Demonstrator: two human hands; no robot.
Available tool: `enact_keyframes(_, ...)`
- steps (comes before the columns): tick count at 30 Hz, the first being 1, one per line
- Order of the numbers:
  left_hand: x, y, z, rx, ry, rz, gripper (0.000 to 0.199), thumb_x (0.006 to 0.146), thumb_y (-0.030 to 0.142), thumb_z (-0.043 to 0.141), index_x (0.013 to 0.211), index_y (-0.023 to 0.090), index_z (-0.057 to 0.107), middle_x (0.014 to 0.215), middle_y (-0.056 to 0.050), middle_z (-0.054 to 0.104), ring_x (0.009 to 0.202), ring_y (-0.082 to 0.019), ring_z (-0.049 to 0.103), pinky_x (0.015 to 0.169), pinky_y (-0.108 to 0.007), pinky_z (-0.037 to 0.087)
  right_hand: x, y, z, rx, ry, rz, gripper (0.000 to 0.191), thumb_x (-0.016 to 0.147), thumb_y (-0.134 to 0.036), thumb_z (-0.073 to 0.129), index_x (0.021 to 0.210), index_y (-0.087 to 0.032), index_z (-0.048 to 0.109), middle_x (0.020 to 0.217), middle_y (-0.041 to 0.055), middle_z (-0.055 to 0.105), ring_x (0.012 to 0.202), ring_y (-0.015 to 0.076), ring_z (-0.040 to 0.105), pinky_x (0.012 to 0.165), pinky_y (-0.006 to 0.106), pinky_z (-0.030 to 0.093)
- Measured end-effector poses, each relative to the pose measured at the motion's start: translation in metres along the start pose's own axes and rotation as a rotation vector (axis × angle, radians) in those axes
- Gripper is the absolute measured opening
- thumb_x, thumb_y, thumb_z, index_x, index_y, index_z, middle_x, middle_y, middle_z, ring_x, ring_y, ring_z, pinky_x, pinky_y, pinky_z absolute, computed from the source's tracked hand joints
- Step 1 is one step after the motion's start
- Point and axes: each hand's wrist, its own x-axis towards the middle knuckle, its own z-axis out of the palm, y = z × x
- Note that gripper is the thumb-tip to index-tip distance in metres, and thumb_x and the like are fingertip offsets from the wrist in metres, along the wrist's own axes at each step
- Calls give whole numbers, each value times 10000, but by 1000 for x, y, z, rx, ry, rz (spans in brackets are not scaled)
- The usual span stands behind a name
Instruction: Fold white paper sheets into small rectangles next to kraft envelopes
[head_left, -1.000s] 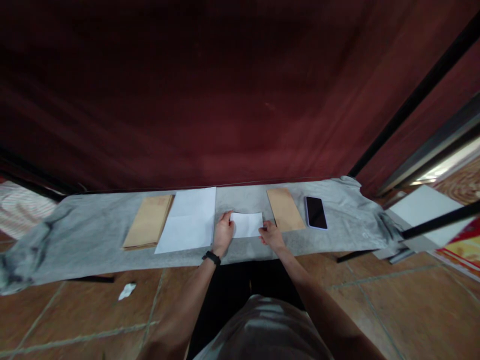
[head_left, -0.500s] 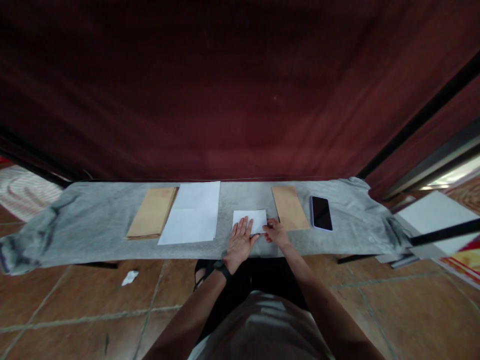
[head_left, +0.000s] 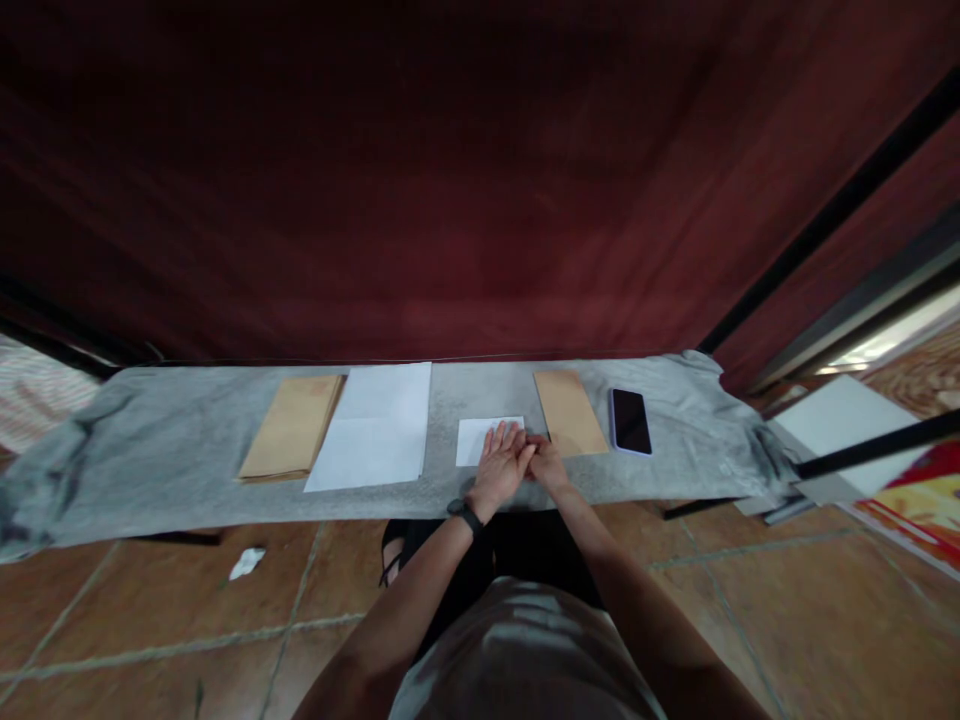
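Your left arm [head_left: 416,600] and right arm [head_left: 626,580] extend forward and converge over the cloth-covered table [head_left: 480,388]. Your left hand [head_left: 501,470], with a black wristband [head_left: 466,514] at the wrist, lies palm down, fingers extended and slightly apart, on the right part of the small white paper [head_left: 471,442]. Your right hand [head_left: 546,463] is at that paper's right edge with fingers curled, against the left thumb (whether they pinch the paper cannot be told). The paper lies flat between the large white sheets [head_left: 369,440] and the single brown envelope [head_left: 571,413]. Any lettering on the red-and-yellow poster [head_left: 926,510] at far right is too blurred to read.
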Motion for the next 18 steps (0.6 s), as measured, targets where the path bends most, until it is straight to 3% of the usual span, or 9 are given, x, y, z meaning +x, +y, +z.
enact_keyframes(4,4,-6,3,-19,-97,1,515,1035,401,342,1482,186,479,1584,-102,431,1530,-270,255,1241,-510,223,0,-2,-2,40,-10,30,133,824,-270,630,943,-215,607,530,-57,608,430,135,594,432,222,496)
enact_keyframes(10,-24,-28,-9,17,-54,93,564,950,282,507,1484,108,450,1597,-166,390,1507,-268,314,1237,-469,269,-13,-2,-2,100,0,-54,186,828,-353,629,940,-207,605,583,-58,613,475,121,578,460,209,470)
enact_keyframes(15,-34,-11,-24,49,98,18,624,879,109,516,1497,156,439,1579,-149,428,1465,-277,394,1203,-466,340,-28,-11,5,129,4,-157,268,860,-421,591,1036,-221,601,683,-47,629,580,132,606,557,228,507)
enact_keyframes(18,-30,2,-37,-54,205,-6,579,891,90,498,1466,164,485,1523,-149,504,1411,-283,469,1185,-471,365,-34,-28,6,160,-31,-264,299,879,-455,599,1081,-234,614,743,-26,654,661,146,634,655,246,536)
